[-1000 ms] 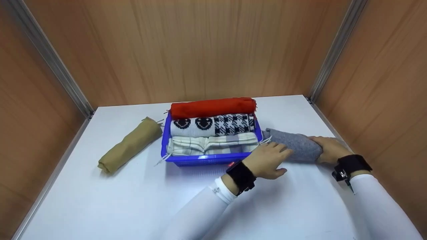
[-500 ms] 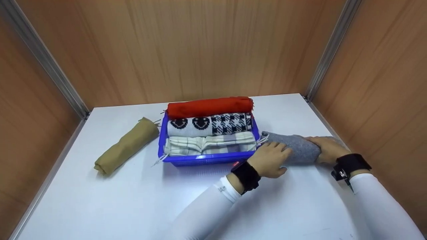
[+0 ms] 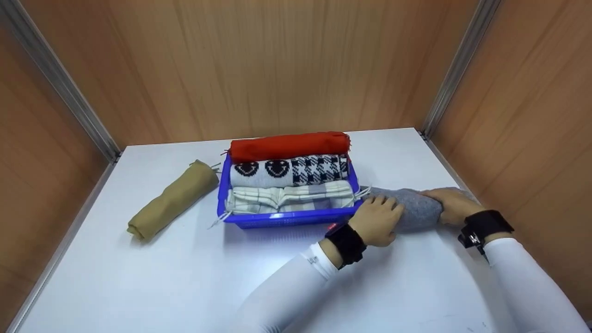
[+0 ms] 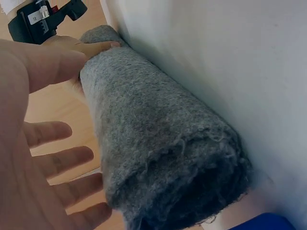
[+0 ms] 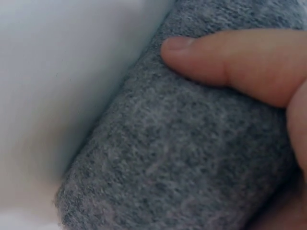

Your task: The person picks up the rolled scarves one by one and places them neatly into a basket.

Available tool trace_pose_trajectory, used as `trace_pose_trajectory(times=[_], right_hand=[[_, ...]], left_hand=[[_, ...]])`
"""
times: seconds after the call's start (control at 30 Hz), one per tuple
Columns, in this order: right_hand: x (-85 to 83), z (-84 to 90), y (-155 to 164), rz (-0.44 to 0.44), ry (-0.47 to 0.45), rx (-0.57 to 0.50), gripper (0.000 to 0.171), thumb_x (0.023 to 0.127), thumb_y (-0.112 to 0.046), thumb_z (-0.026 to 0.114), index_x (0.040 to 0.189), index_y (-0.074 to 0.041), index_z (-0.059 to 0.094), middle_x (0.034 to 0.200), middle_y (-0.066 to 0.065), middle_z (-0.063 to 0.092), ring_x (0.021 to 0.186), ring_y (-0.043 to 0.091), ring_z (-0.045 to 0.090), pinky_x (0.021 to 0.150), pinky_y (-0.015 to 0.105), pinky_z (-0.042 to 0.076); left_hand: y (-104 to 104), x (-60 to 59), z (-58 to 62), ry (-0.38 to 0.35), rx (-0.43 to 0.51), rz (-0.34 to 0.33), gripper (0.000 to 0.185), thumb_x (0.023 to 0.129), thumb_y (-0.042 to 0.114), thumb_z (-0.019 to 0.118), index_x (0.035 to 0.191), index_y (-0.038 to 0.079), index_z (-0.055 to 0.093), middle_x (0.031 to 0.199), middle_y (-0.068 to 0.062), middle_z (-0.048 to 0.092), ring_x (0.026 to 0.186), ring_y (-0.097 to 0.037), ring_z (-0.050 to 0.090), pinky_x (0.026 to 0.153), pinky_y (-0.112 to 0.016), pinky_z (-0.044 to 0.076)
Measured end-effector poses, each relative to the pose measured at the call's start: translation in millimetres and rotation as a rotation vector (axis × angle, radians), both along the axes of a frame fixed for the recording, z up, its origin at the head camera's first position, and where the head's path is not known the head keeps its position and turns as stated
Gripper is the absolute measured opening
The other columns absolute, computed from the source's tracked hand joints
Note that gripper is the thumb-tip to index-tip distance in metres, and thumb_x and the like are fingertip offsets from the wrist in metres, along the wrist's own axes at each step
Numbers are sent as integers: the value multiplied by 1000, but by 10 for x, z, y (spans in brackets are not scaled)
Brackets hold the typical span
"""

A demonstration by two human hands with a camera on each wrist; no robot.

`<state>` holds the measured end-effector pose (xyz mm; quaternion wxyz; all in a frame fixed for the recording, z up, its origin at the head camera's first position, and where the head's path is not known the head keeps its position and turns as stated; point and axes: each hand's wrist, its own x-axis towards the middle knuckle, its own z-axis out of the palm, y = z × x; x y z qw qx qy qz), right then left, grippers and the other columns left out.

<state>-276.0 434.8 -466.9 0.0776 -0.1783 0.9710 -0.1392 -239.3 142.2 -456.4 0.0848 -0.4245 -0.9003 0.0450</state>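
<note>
The grey roll [image 3: 418, 206] lies on the white desk [image 3: 185, 277] just right of the blue basket [image 3: 286, 217], held at both ends. The right hand [image 3: 455, 206] wraps its far end, thumb curled over the wool in the right wrist view. The left hand [image 3: 377, 219] rests on the end near the basket with spread, nearly straight fingers [image 4: 57, 160], cupping more than clamping. The step in hand looks like gathering the roll to lift it. The next move seems to call for a firmer left grip, then raising both ends together so the roll stays wound.

The basket holds a red roll [image 3: 289, 145], a patterned roll [image 3: 289, 170] and a striped roll [image 3: 289, 196]; whether room remains is hard to judge. A tan roll [image 3: 173, 200] lies to the left. The right fingers under the roll are hidden.
</note>
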Motion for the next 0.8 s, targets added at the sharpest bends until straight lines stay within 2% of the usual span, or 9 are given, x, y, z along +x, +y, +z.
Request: trace_pose_trajectory(times=[0.1, 0.37, 0.57, 0.8], right_hand=[[-3, 23, -6, 10, 0, 4, 85, 73, 16, 77, 153, -3, 58, 147, 30, 64, 137, 59, 56, 114, 77, 41], [12, 45, -35, 38, 5, 20, 84, 72, 18, 77, 152, -4, 60, 146, 27, 66, 136, 56, 59, 115, 75, 43], [14, 48, -66, 51, 9, 59, 86, 72, 15, 81, 153, -5, 60, 147, 27, 65, 135, 57, 58, 114, 76, 42], [46, 41, -66, 81, 38, 59, 83, 74, 15, 83, 152, -5, 61, 146, 28, 65, 134, 57, 59, 113, 76, 43]], left_hand=[[17, 5, -22, 13, -1, 29, 64, 101, 48, 69, 156, 20, 54, 150, -1, 62, 140, -24, 58, 119, -42, 49], [87, 18, -72, 28, -19, 91, 67, 99, 48, 67, 156, 16, 54, 150, -8, 61, 141, -33, 60, 121, -44, 48], [143, 19, -138, 69, -80, 139, 76, 96, 56, 68, 158, 15, 52, 153, -9, 60, 140, -32, 60, 121, -44, 48], [178, 66, -184, 86, -87, 162, 75, 98, 54, 66, 159, 12, 51, 150, -5, 61, 135, -27, 63, 115, -41, 52]])
